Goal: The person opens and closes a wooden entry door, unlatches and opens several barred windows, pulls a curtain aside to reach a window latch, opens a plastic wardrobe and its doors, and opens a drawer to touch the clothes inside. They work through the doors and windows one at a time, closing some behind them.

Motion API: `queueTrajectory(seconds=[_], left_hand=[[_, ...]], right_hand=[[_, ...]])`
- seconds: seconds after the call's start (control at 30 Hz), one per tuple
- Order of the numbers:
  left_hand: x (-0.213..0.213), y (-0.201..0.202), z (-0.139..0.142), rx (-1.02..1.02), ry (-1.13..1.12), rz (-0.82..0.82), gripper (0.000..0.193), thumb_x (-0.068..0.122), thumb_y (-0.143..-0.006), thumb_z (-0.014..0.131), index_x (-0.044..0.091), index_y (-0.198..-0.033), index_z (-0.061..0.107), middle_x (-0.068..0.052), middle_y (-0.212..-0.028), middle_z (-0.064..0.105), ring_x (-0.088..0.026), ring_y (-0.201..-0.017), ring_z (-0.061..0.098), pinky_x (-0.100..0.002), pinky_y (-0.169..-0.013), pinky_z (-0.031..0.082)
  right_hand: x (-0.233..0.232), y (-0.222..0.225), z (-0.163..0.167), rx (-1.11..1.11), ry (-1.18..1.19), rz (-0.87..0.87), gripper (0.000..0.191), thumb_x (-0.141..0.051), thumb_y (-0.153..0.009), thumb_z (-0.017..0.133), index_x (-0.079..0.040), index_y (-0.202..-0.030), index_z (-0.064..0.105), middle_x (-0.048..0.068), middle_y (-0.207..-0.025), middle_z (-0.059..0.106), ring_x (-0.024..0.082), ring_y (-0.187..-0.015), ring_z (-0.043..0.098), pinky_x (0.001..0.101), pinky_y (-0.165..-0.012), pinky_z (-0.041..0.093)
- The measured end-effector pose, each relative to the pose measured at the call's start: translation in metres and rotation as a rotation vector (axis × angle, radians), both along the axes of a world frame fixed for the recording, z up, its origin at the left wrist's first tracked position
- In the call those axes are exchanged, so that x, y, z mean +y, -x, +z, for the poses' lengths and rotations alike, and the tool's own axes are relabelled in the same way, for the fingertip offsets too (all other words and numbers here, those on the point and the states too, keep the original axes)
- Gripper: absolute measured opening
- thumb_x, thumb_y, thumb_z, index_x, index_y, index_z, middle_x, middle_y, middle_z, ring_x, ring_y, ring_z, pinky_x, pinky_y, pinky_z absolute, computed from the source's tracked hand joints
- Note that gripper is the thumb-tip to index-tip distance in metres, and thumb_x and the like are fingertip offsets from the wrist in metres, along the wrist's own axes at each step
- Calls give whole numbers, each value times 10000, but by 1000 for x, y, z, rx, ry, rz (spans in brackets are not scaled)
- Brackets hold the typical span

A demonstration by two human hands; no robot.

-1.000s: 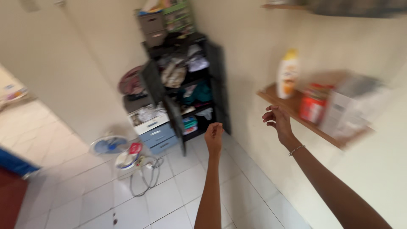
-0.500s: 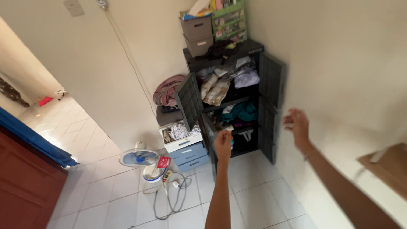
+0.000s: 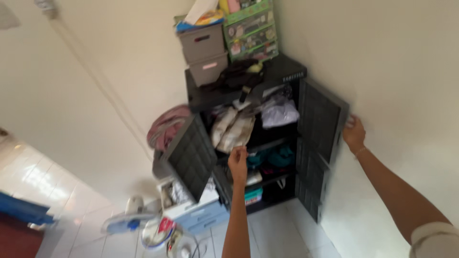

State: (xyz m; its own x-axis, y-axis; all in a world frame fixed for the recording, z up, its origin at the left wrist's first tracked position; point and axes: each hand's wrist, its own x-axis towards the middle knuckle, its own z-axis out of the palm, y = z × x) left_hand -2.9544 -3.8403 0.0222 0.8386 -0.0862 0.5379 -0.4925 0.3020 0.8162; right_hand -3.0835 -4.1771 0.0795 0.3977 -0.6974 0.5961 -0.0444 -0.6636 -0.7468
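Observation:
A black plastic cabinet point(image 3: 287, 76) stands in the corner with both doors swung open and clothes stuffed on its shelves. My right hand point(image 3: 354, 135) is at the outer edge of the right door point(image 3: 318, 129), with its fingers partly hidden behind that edge. My left hand point(image 3: 237, 164) is stretched toward the middle shelf, in front of folded cloth point(image 3: 233, 129). It holds nothing and is close to the left door point(image 3: 191, 157). A white garment point(image 3: 279, 113) lies on the top shelf.
Grey storage boxes point(image 3: 203, 52) and green cartons point(image 3: 251, 28) are stacked on the cabinet top. A pink bundle point(image 3: 165, 126) sits to the left, above a drawer unit point(image 3: 201, 215). A small fan point(image 3: 126, 220) and cables lie on the white tiled floor. A cord point(image 3: 95, 81) runs down the wall.
The view has swung left from a wall shelf onto the cabinet, which is closer now. My right hand moved to the right door's edge and my left hand reached nearer the shelves.

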Motion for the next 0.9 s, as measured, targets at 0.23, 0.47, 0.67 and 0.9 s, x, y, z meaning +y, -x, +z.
queueTrajectory(seconds=[0.23, 0.47, 0.67, 0.9], left_hand=[[-95, -94, -11, -10, -12, -18, 186, 197, -997, 655, 22, -1042, 700, -38, -843, 681, -130, -785, 638, -286, -734, 511], [-145, -94, -14, -18, -140, -45, 281, 257, -1001, 653, 60, -1200, 685, -64, -1044, 677, -169, -912, 649, -311, -813, 529], [-132, -144, -16, 17, -280, 75, 447, 320, -964, 692, 55, -1322, 648, -97, -1209, 657, -229, -1068, 632, -367, -882, 521], [-134, -209, -19, 37, -376, 56, 455, 266, -886, 756, 9, -1250, 665, -155, -1104, 729, -278, -960, 717, -395, -808, 560]], right_hand=[[-22, -64, -61, 207, 12, 21, 1034, -313, -707, 811, 87, -1525, 321, 334, -1267, 611, 469, -1161, 632, 497, -973, 521], [56, -139, -102, -40, 357, 343, 1067, -372, -860, 721, 31, -1611, 79, 294, -1678, 122, 447, -1546, 179, 518, -1217, 230], [102, -237, -94, 248, 455, 166, 1068, -404, -828, 729, -7, -1575, 77, 291, -1644, -39, 511, -1525, -25, 757, -1140, 100], [127, -305, -87, 451, 460, -46, 930, -217, -939, 662, -17, -1650, 96, 327, -1692, -100, 565, -1561, -96, 785, -1132, 97]])
